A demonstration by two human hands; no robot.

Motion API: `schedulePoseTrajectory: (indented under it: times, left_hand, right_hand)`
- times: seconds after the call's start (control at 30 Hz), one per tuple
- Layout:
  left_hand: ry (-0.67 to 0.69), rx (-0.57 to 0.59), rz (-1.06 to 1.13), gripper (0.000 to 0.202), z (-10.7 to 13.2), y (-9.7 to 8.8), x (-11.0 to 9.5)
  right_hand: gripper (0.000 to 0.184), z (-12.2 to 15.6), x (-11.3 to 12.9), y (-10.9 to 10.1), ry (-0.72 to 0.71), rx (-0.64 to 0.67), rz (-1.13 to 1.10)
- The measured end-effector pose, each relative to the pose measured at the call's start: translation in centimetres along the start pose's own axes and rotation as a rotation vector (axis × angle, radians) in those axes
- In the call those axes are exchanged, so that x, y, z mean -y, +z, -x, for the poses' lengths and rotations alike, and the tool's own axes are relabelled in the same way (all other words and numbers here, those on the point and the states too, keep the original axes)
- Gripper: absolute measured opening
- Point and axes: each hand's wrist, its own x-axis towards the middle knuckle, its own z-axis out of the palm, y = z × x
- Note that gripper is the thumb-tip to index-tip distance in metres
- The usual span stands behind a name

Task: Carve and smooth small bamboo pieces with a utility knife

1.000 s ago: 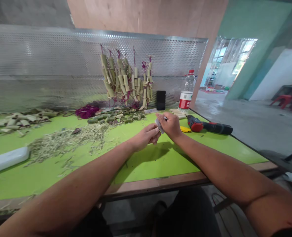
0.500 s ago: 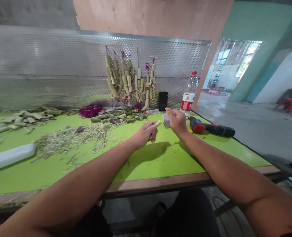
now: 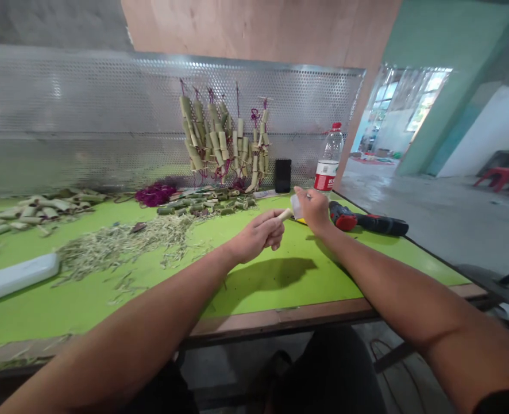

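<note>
My left hand point(image 3: 258, 236) is closed around a short pale bamboo piece point(image 3: 285, 214), whose end sticks out past the thumb towards the right. My right hand point(image 3: 316, 210) pinches a folded, pale grey sheet point(image 3: 297, 206) that looks like sandpaper. The sheet's lower edge is at the tip of the bamboo piece; whether they touch I cannot tell. Both hands are raised over the green tabletop point(image 3: 263, 293), and a shadow falls below them.
A cordless drill point(image 3: 344, 217) lies right of my right hand, near a plastic bottle point(image 3: 327, 161). Behind are a black phone point(image 3: 282, 175), hanging bamboo strings point(image 3: 215, 135), purple cord point(image 3: 155, 194) and cut bamboo point(image 3: 43, 208). Shavings point(image 3: 120, 241) and a white case point(image 3: 17, 276) lie left.
My left hand has moved right with the bamboo piece, closing the gap to the grey sheet. My right hand has shifted slightly right and turned, and the sheet is tilted differently.
</note>
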Motion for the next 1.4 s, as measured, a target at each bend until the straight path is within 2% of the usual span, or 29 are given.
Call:
schedulePoseTrajectory:
  times: [0.07,0.17,0.3,0.37,0.47,0.57,0.63,0.7,0.77,0.8,0.87,0.93,0.97,1.03,1.17,1.27,1.4]
  left_hand:
    - [-0.017,-0.039,0.073,0.014,0.0,-0.2,0.0]
    - [-0.012,-0.095,0.092,0.011,-0.1,-0.6,0.2]
    - [-0.009,-0.161,0.052,0.013,-0.4,-0.7,0.7]
    - [-0.038,-0.177,0.041,0.012,-0.6,-0.7,1.0]
    - [-0.058,-0.146,0.059,0.012,-0.9,-0.6,1.6]
    - [-0.064,-0.135,0.068,0.016,-1.0,-0.6,1.8]
    - [-0.08,-0.152,0.082,0.015,-0.9,-0.4,1.5]
    - [-0.102,-0.147,0.125,0.013,-0.5,-0.1,1.0]
    - [-0.135,-0.063,0.168,0.011,-0.3,0.1,0.4]
    - [-0.113,-0.061,0.193,0.012,-0.2,0.1,0.2]
    - [-0.08,-0.142,0.21,0.012,-0.3,-0.1,0.1]
    - [-0.088,-0.247,0.21,0.013,-0.5,-0.6,0.4]
    - [-0.096,-0.273,0.216,0.012,-0.6,-0.8,0.6]
    - [-0.111,-0.256,0.208,0.014,-0.8,-1.0,1.1]
    - [-0.097,-0.17,-0.048,0.027,-1.0,-0.8,2.0]
    - [-0.049,-0.202,-0.251,0.031,-1.0,-0.6,2.1]
    - [-0.002,-0.173,-0.209,0.028,-0.7,-0.3,1.4]
  right_hand:
    - [0.051,-0.1,0.2,-0.1,0.04,-0.011,-0.176]
    - [0.051,0.4,1.6,-0.5,0.077,0.055,-0.378]
    - [0.053,1.4,3.8,-1.0,0.099,0.09,-0.473]
    - [0.054,1.8,4.6,-1.1,0.02,0.103,-0.422]
    - [0.052,2.4,5.2,-1.2,-0.127,0.111,-0.18]
    - [0.05,2.5,4.9,-1.1,-0.229,0.131,0.062]
    - [0.049,2.3,4.2,-0.7,-0.273,0.152,0.128]
    - [0.05,1.7,3.1,-0.4,-0.247,0.131,0.149]
    - [0.051,1.0,2.0,-0.1,-0.142,0.059,0.133]
    - [0.052,0.8,1.6,-0.1,-0.089,0.036,0.084]
    - [0.052,0.5,1.4,-0.1,0.003,0.009,-0.089]
    - [0.051,0.7,2.0,-0.3,0.053,0.045,-0.264]
    - [0.051,1.0,2.6,-0.4,0.056,0.08,-0.323]
    - [0.052,1.6,3.8,-0.5,0.001,0.156,-0.359]
    - [0.053,2.5,5.1,-0.5,-0.096,0.192,-0.24]
    - [0.053,2.4,4.5,-0.3,-0.134,0.188,-0.099]
    - [0.051,1.3,2.6,-0.2,-0.117,0.122,0.021]
